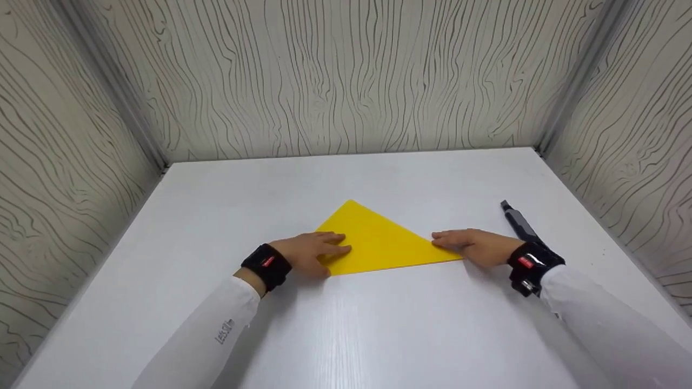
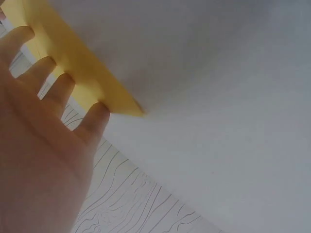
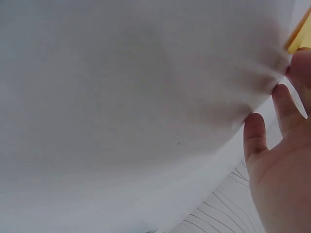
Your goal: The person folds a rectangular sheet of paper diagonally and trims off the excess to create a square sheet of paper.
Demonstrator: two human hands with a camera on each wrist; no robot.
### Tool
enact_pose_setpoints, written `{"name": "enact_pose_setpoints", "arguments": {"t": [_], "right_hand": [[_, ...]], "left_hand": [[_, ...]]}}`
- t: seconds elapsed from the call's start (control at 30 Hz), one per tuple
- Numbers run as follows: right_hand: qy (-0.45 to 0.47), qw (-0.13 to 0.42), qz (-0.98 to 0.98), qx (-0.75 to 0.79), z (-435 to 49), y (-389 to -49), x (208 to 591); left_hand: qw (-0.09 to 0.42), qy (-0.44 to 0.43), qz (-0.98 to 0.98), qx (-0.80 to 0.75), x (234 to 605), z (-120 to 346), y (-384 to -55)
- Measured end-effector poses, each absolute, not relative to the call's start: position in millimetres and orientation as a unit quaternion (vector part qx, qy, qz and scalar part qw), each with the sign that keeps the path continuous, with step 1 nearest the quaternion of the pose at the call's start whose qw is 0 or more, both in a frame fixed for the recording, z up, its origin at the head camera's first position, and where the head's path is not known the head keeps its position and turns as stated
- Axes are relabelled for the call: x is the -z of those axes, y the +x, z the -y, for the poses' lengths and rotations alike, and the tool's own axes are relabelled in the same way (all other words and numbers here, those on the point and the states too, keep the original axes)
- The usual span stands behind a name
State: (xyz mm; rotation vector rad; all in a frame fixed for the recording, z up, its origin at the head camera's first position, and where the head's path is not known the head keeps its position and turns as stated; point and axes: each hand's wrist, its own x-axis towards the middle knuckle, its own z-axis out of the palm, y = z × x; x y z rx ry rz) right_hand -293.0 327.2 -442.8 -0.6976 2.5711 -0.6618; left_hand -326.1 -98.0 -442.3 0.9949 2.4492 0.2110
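A yellow sheet of paper (image 1: 378, 237), folded into a triangle, lies flat on the white table. My left hand (image 1: 308, 253) rests on its left part with the fingers spread. In the left wrist view those fingertips press on the yellow paper (image 2: 82, 63) near one pointed corner. At the paper's right corner is my right hand (image 1: 478, 247), its straight fingers touching the tip and the tabletop. Only a small bit of the paper (image 3: 301, 36) shows in the right wrist view, beside the fingers.
A grey and black utility knife (image 1: 520, 222) lies on the table (image 1: 259, 189) beyond my right wrist, partly hidden by the wristband. Wood-grain patterned walls (image 1: 346, 75) stand behind the table and at both sides.
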Motion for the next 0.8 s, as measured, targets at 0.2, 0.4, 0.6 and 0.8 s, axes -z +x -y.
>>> {"name": "enact_pose_setpoints", "arguments": {"t": [0.2,0.4,0.6,0.8], "right_hand": [[-0.24,0.172,-0.915,0.274,-322,-294,440],[-0.243,0.109,-0.94,0.215,-304,-289,445],[-0.239,0.076,-0.959,0.135,-279,-287,453],[-0.274,0.085,-0.952,0.107,-257,-290,458]], "left_hand": [[0.253,0.354,-0.896,-0.083,439,98,-326],[0.264,0.346,-0.896,-0.085,437,98,-325],[0.283,0.326,-0.897,-0.091,435,96,-325],[0.293,0.307,-0.901,-0.091,437,93,-324]]}}
